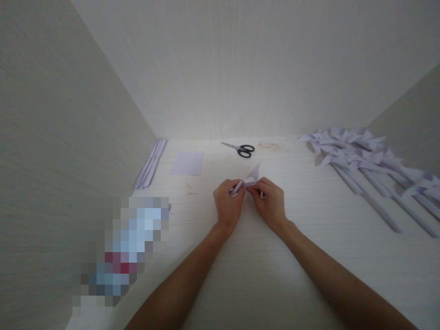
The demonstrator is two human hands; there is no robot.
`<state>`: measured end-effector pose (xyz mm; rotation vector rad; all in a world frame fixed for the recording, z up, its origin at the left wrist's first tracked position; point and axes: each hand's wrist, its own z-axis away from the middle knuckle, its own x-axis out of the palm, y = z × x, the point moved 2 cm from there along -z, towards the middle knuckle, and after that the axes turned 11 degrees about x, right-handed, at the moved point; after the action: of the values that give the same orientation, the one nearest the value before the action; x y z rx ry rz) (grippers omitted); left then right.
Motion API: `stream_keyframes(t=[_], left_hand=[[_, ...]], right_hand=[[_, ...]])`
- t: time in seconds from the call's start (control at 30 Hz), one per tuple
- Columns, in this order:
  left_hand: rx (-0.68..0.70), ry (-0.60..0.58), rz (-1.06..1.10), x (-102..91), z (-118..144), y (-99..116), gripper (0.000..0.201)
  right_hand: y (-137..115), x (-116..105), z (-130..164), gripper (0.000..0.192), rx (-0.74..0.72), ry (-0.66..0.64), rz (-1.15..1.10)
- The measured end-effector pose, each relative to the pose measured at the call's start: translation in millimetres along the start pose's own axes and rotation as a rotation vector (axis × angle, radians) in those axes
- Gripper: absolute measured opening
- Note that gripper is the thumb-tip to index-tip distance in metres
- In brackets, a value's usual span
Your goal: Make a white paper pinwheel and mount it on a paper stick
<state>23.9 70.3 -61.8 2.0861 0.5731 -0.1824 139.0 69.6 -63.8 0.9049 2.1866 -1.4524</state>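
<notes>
Between my two hands is a pale lilac paper pinwheel (253, 175), with one pointed blade sticking up and other parts curled. My left hand (229, 201) is closed on its left side, fingers pinched near the middle. My right hand (271, 201) pinches the right side, and the fingertips of both hands nearly meet. My fingers hide the pinwheel's centre. Beyond the hands lie scissors (240, 149) with black handles, their blades pointing left. A flat square of lilac paper (187, 163) rests to the left of the scissors.
Finished-looking paper pinwheels (357, 151) on rolled paper sticks (381, 211) are piled at right. Several rolled paper sticks (151, 164) lie by the left wall. Small light-brown bits (268, 146) and thin slivers (189, 189) are on the table. A pixelated object (134, 243) stands at left.
</notes>
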Motion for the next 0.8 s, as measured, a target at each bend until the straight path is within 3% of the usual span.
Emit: stream_keyframes(t=[0.33, 0.6, 0.8], left_hand=[[0.001, -0.020, -0.009, 1.2, 0.9, 0.6, 0.010], [-0.099, 0.034, 0.023, 0.1, -2.6, -4.7, 0.011], [-0.118, 0.025, 0.036, 0.0, -2.2, -4.2, 0.012]], right_hand=[[-1.6, 1.7, -1.2, 0.021, 0.030, -0.076, 0.073], [-3.1, -0.5, -0.4, 0.010, 0.033, 0.019, -0.015], [-2.9, 0.2, 1.4, 0.011, 0.012, -0.003, 0.009]])
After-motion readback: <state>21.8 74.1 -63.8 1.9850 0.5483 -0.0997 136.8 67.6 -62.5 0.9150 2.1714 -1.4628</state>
